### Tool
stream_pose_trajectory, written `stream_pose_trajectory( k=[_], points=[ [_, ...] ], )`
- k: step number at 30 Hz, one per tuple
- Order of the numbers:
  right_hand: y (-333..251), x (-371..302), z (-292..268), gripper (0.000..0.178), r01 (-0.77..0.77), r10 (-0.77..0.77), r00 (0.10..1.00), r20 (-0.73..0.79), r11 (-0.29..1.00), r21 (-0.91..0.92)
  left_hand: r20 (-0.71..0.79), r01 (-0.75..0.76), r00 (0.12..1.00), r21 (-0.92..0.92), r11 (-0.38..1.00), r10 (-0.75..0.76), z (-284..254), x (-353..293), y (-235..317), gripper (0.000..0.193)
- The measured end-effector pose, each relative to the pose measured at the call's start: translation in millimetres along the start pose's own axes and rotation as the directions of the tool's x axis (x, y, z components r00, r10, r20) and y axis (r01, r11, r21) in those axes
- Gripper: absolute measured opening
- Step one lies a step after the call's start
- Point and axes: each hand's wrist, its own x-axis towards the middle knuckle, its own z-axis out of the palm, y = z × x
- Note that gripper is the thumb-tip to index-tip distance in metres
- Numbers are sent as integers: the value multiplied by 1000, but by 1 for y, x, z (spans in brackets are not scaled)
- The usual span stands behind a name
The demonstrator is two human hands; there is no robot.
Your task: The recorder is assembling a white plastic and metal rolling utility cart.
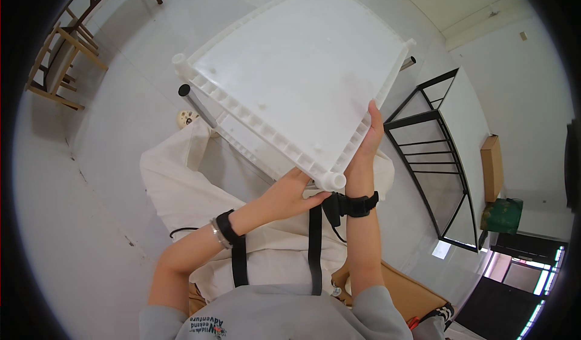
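A white plastic shelf panel (290,67), with a ribbed rim and round corner sockets, is tilted up in front of me. My right hand (370,133) grips its right edge, thumb on top and fingers hidden beneath. My left hand (290,196) is at the near corner, its thumb stretched below the round socket (331,181) and its other fingers hidden under the rim. Below it shows part of a second white shelf panel (242,141). A metal tube (198,105) with a dark end sticks out at the left, and another tube (408,63) at the right.
Wooden chairs (63,67) stand at the far left. A black metal frame (442,122) lies to the right, near a cardboard box (492,167) and a green container (502,215). Flattened brown cardboard (405,288) is beside me at the lower right.
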Motion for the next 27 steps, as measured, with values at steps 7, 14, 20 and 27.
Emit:
stream_pose_trajectory(
  k=[7,14,20,27],
  points=[
    [-1,-4,4,41,-23,19,997,-68,999,-50,45,337,934,-430,838,-353,37,3,-18,32],
    [-2,-11,15,45,27,-40,995,-89,990,-141,5,255,964,-318,913,-267,44,-4,-32,29],
    [-4,-6,13,44,4,-10,997,-78,998,-71,34,259,963,-398,880,-268,41,2,-30,26],
    [-3,12,8,42,36,-44,996,-75,995,-95,204,423,906,-460,781,-370,21,24,-27,31]
  ],
)
